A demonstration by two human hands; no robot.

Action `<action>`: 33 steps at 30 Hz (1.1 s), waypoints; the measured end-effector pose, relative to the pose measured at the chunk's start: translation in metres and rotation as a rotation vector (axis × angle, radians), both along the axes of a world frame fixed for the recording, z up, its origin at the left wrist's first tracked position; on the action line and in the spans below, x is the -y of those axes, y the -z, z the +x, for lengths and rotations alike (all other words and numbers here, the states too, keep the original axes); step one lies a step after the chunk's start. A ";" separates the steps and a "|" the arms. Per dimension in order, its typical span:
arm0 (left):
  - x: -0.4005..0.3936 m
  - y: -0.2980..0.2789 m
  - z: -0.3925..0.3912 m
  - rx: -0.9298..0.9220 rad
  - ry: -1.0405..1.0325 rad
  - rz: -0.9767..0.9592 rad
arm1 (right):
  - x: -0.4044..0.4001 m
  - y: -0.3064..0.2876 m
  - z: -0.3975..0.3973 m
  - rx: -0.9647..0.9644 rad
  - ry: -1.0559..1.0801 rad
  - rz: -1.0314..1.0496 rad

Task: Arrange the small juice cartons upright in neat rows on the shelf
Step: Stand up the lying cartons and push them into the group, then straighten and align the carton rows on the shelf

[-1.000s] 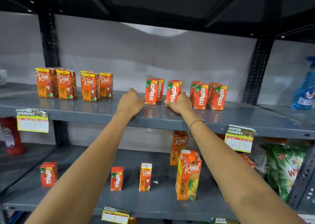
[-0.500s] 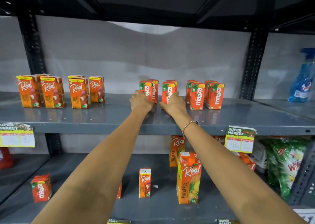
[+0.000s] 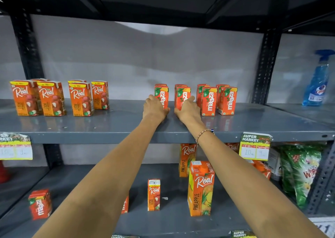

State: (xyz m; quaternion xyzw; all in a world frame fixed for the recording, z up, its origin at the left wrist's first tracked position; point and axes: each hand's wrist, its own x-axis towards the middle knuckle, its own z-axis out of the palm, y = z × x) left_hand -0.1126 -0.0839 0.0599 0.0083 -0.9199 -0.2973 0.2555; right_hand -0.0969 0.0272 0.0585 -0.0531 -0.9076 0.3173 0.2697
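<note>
On the grey middle shelf (image 3: 108, 127) stand small orange Maaza cartons in front-to-back pairs. My left hand (image 3: 155, 110) wraps the lower left side of the leftmost Maaza carton (image 3: 161, 93). My right hand (image 3: 188, 110) grips the lower right side of the second Maaza carton (image 3: 182, 95). Both cartons are upright with a narrow gap between them. Two more Maaza pairs (image 3: 208, 101) (image 3: 227, 101) stand just to the right. Several small Real litchi cartons (image 3: 51, 99) stand upright at the shelf's left.
The lower shelf holds a small Maaza carton (image 3: 40, 204), a small Real litchi carton (image 3: 153, 195), two tall Real pineapple cartons (image 3: 200, 188) and a green bag (image 3: 301, 172). A blue spray bottle (image 3: 316, 82) stands at far right. Price tags (image 3: 254, 146) hang on the shelf's front edge.
Both hands have drawn closer together and settled against the two Maaza cartons. The view has shifted, so the shelf's contents sit lower and further right in the frame.
</note>
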 end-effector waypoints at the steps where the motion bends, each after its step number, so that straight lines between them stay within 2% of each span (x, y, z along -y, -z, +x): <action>1: 0.000 0.000 0.001 -0.002 -0.002 -0.007 | 0.000 0.000 0.000 0.000 -0.002 0.001; 14: -0.001 -0.002 0.006 0.029 -0.007 -0.016 | 0.000 0.002 0.003 -0.009 -0.013 0.006; 21: 0.001 -0.003 0.013 0.049 -0.005 -0.106 | -0.001 -0.003 0.014 0.063 -0.030 -0.004; 26: 0.017 0.000 0.041 0.057 0.098 -0.201 | 0.006 0.000 0.040 0.132 0.069 0.230; 29: 0.056 0.004 0.074 -0.021 0.179 -0.198 | 0.031 0.005 0.061 0.049 0.121 0.304; 33: 0.163 0.003 0.105 -0.288 0.005 -0.110 | 0.103 0.002 0.077 -0.128 0.008 0.233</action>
